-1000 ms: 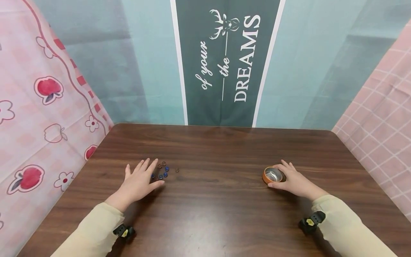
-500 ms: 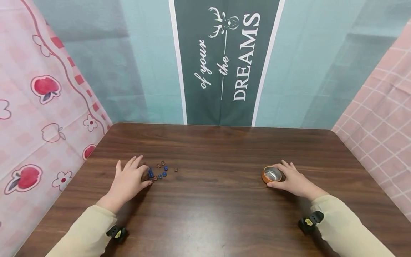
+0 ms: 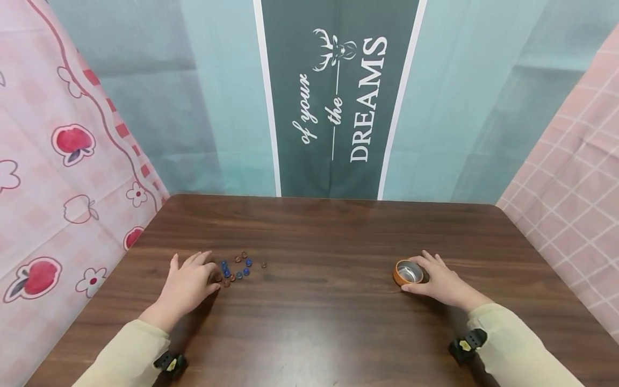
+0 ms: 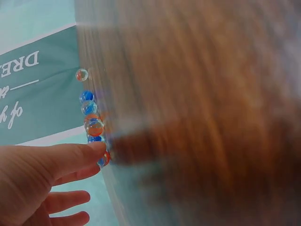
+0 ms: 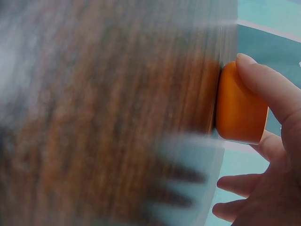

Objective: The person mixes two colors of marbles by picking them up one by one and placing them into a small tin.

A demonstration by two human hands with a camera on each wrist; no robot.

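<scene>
Several small glass marbles [image 3: 239,275], blue and reddish-brown in the head view, lie loosely grouped on the left of the table. At the group's left edge is my left hand [image 3: 187,284], thumb and index finger bent apart around a marble, the other fingers extended. In the left wrist view a clear marble with an orange swirl [image 4: 95,127] sits just beyond the thumb tip; an orange-and-blue one is partly hidden by the thumb. My right hand [image 3: 442,280] grips a small orange bowl [image 5: 242,110] by its side, thumb near, fingers behind. Its inside is silvery, and it stands upright on the table.
The dark wood table [image 3: 309,322] reaches back to a teal curtain [image 3: 232,107] with printed lettering. A pink apple-print cloth [image 3: 72,177] hangs at the left, a pink checked one [image 3: 575,161] at the right. One marble [image 3: 264,264] lies apart, right of the group.
My left hand has drawn back leftward from over the marbles to their left edge, its thumb and index finger bending in. The right hand stays on the bowl. The head view has tilted slightly.
</scene>
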